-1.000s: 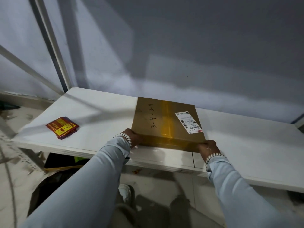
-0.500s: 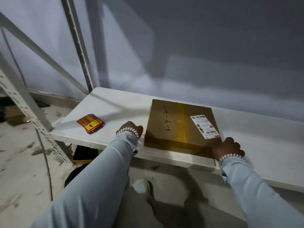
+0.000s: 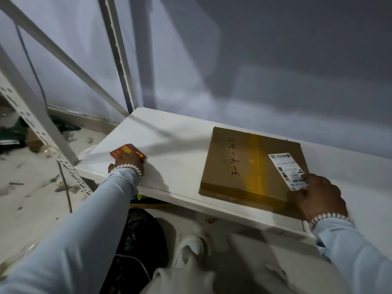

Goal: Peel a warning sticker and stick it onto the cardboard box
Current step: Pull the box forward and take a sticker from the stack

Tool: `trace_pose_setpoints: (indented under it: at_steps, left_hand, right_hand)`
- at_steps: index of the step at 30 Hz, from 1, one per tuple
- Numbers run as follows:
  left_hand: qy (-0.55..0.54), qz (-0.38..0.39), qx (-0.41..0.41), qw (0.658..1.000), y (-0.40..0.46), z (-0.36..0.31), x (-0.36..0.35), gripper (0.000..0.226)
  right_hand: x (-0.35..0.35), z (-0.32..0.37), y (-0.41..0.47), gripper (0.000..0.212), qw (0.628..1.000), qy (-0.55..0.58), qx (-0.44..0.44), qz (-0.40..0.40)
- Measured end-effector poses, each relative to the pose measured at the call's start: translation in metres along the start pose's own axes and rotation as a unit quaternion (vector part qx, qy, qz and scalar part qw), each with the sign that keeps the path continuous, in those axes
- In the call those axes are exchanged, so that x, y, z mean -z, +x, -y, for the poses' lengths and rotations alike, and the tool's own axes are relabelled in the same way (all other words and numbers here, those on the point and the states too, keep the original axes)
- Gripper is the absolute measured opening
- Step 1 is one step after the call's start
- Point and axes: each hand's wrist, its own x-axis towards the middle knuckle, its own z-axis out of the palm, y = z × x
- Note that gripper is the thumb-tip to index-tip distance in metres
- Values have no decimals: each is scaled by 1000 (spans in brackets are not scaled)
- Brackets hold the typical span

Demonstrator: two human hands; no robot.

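Note:
A flat brown cardboard box (image 3: 233, 162) lies on the white shelf board (image 3: 176, 149), taped down its middle, with handwriting and a white shipping label (image 3: 284, 166) on top. My right hand (image 3: 318, 194) rests on the box's near right corner, fingers touching the label's lower edge. At the shelf's left end lies a small stack of red and yellow warning stickers (image 3: 125, 150). My left hand (image 3: 127, 161) lies over the stack's near part, fingers on it; whether it grips the stickers is hidden.
A white perforated metal upright (image 3: 38, 128) and diagonal braces stand left of the shelf. A grey wall runs close behind the board. Below the shelf are a black bag (image 3: 140, 236), my shoe (image 3: 191, 247) and a littered floor.
My left hand left the box's near left corner and moved left onto the sticker stack. My right hand stayed at the box's right corner. The view swung left.

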Motion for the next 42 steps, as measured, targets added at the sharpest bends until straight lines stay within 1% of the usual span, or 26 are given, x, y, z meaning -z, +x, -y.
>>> trace_pose_setpoints:
  at_steps: [2, 5, 8, 10, 12, 14, 16, 19, 21, 27, 28, 30, 33, 35, 37, 39, 42]
  left_hand:
    - [11, 5, -9, 1000, 1, 3, -7, 46]
    - [23, -15, -19, 999, -1, 5, -9, 45]
    - [-37, 1, 9, 999, 2, 8, -6, 46]
    - [-39, 4, -5, 999, 5, 10, -5, 47]
    - [-28, -11, -20, 999, 7, 10, -5, 51]
    - [-35, -39, -33, 998, 6, 9, -3, 51]
    - [-40, -68, -53, 995, 3, 7, 0, 45]
    - [3, -82, -81, 993, 0, 6, 2, 37]
    - [14, -87, -84, 993, 1, 6, 3, 38]
    - [32, -94, -74, 992, 2, 7, 8, 51]
    - [34, -102, -69, 992, 1, 7, 9, 50]
    - [29, -126, -63, 990, -2, 7, 11, 41]
    - [-18, -172, -64, 983, -11, 0, 20, 26]
    - [-105, -198, -78, 971, -26, -15, 27, 22]
    - [-220, -213, -96, 947, -45, -43, 36, 21]
    - [-294, -215, -126, 923, -64, -76, 42, 22]
    - [-339, -168, -160, 912, -103, -128, 49, 21]
  right_hand:
    - [-2, -3, -1, 51, 1000, 15, 0, 4]
    - [-3, -7, -2, 47, 1000, 15, 5, 9]
    - [-3, -10, -3, 40, 1000, 17, 19, 8]
    - [-2, -11, -4, 37, 1000, 12, 28, 2]
    - [-1, -12, -4, 36, 1000, 5, 30, -1]
    - [0, -12, -5, 36, 999, 2, 33, -3]
    - [0, -12, -4, 36, 999, 1, 32, -1]
    - [0, -11, -4, 36, 999, -11, 35, -5]
    - [0, -9, -4, 36, 999, -11, 37, -9]
    - [-1, 1, -3, 40, 998, -27, 55, -14]
    - [-1, 1, -3, 40, 998, -31, 60, -14]
    - [-2, 2, -3, 40, 997, -38, 66, -13]
    - [1, 5, -4, 39, 997, -36, 72, -18]
    - [4, 9, -4, 38, 997, -25, 70, -21]
    - [7, 16, -7, 37, 998, -2, 67, -17]
    - [11, 24, -14, 38, 997, 21, 70, -8]
    - [17, 35, -27, 37, 993, 85, 86, -5]
